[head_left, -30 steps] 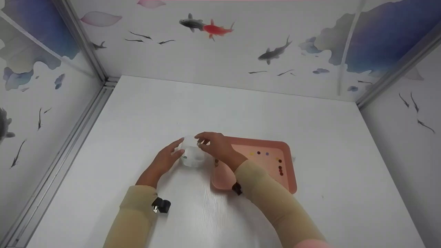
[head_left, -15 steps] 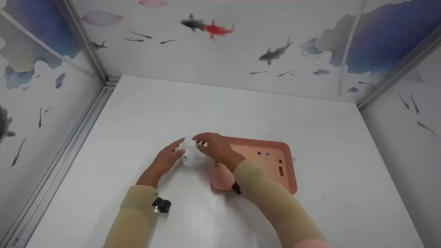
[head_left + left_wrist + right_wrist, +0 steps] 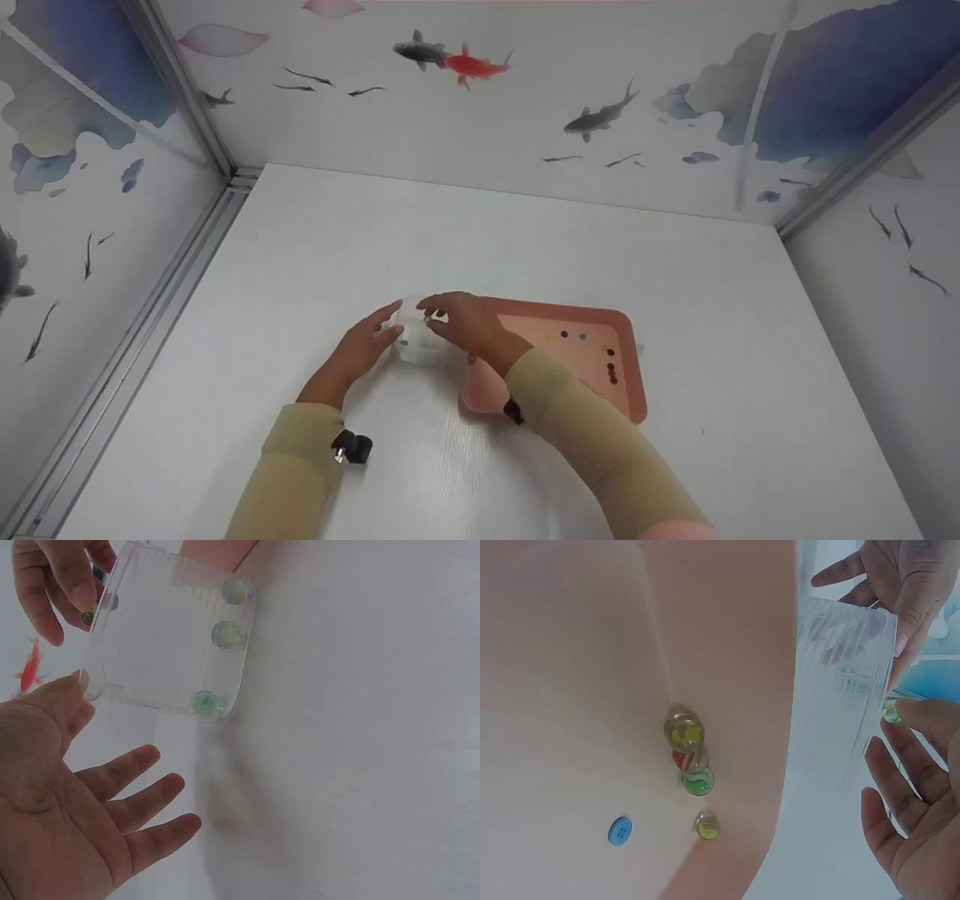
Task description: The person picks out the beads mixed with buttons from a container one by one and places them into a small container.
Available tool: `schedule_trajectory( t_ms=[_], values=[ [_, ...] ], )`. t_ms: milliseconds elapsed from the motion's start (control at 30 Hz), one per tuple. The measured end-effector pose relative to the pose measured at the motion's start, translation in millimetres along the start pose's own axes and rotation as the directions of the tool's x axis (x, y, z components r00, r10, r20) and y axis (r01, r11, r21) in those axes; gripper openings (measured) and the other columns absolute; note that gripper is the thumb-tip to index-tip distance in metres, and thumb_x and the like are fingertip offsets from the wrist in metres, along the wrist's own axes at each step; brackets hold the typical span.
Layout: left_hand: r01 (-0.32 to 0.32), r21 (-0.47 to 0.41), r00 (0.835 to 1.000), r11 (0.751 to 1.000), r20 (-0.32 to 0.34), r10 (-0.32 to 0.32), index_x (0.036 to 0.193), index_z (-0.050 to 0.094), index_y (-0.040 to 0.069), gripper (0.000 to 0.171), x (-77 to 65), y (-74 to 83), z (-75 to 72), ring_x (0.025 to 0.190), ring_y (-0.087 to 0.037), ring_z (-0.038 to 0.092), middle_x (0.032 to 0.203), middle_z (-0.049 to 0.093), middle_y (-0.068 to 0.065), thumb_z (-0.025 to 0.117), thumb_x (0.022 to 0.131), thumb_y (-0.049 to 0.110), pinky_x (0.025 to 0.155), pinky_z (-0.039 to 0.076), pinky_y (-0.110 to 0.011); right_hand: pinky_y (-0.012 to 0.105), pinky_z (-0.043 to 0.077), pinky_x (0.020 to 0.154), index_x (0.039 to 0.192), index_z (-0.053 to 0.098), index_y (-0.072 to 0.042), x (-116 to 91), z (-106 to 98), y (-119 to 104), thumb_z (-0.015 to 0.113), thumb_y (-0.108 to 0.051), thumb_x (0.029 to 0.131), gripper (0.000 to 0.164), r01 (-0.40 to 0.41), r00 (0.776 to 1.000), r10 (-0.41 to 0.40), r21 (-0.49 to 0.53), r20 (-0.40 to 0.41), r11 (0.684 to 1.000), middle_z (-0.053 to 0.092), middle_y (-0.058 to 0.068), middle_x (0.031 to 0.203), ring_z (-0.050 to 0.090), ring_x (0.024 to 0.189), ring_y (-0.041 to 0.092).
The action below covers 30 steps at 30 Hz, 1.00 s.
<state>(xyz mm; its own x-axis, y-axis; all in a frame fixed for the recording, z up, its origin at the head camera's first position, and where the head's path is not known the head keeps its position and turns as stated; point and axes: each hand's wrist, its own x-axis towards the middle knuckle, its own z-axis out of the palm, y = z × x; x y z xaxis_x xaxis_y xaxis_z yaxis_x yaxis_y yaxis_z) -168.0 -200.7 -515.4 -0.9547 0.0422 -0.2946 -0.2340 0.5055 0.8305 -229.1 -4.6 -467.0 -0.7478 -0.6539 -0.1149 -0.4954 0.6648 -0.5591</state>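
My left hand [image 3: 358,349] holds the left side of a clear plastic box [image 3: 421,355], its thumb at the rim and three fingers spread free. Greenish glass marbles [image 3: 226,635] lie at the bottom of the box in the left wrist view. My right hand [image 3: 469,324] is at the box's upper right edge. Between its thumb and fingers it pinches a clear marble [image 3: 890,710] with a yellow-green swirl, right by the rim. To the right, partly under my right forearm, lies a pink tray [image 3: 634,367].
Several swirled marbles [image 3: 686,734] sit in a row along the tray's inner edge. A blue button [image 3: 620,831] lies on the tray floor, with other small coloured discs [image 3: 610,367] toward its right side. Patterned wall panels enclose the white table [image 3: 300,247].
My right hand has moved slightly left and toward me, closer over the box, with the marble still pinched. The left hand and the box stay in place.
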Motion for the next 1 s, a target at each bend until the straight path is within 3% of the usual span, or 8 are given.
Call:
schedule_trajectory(
  t_ms=[200,700,867,1000],
  values=[
    [0.005,-0.008,1.0,1.0,-0.004,-0.005,0.153,0.031,0.023,0.054,-0.2,0.7,0.1,0.142,-0.04,0.027,0.157,0.029,-0.014,0.047,0.102,0.035,0.113,0.025,-0.058,0.038,0.048,0.099,0.134,0.06,-0.023,-1,-1,-1,0.064,-0.021,0.095,0.039,-0.033,0.999,0.033,-0.023,-0.006,0.999,0.06,0.002,0.131,0.054,0.123,0.019],
    [-0.002,-0.009,1.0,1.0,-0.003,0.002,0.153,0.03,0.021,0.055,-0.7,-0.2,0.0,0.141,-0.041,0.027,0.155,0.029,-0.019,0.047,0.102,0.034,0.112,0.026,-0.057,0.043,0.037,0.11,0.135,0.058,-0.016,-6,-2,7,0.07,-0.023,0.091,0.046,0.102,0.986,-0.115,-0.106,-0.12,0.989,0.053,0.002,0.141,0.045,0.133,0.021],
    [0.009,0.0,1.0,1.0,-0.004,-0.009,0.153,0.03,0.024,0.055,-0.8,-0.5,0.2,0.141,-0.04,0.028,0.155,0.03,-0.017,0.047,0.102,0.035,0.113,0.026,-0.057,0.048,0.033,0.112,0.14,0.053,-0.019,-10,-5,10,0.073,-0.027,0.088,0.056,0.108,0.982,-0.134,-0.191,-0.132,0.976,0.043,0.003,0.15,0.035,0.14,0.023],
    [0.014,0.005,1.0,1.0,-0.006,-0.014,0.153,0.029,0.025,0.054,-0.8,0.2,0.4,0.141,-0.041,0.028,0.155,0.03,-0.017,0.047,0.102,0.033,0.113,0.025,-0.058,0.054,0.026,0.114,0.144,0.048,-0.022,-14,-7,13,0.075,-0.031,0.086,0.064,0.095,0.981,-0.126,-0.201,-0.146,0.975,0.034,0.003,0.155,0.025,0.145,0.024]
  ],
)
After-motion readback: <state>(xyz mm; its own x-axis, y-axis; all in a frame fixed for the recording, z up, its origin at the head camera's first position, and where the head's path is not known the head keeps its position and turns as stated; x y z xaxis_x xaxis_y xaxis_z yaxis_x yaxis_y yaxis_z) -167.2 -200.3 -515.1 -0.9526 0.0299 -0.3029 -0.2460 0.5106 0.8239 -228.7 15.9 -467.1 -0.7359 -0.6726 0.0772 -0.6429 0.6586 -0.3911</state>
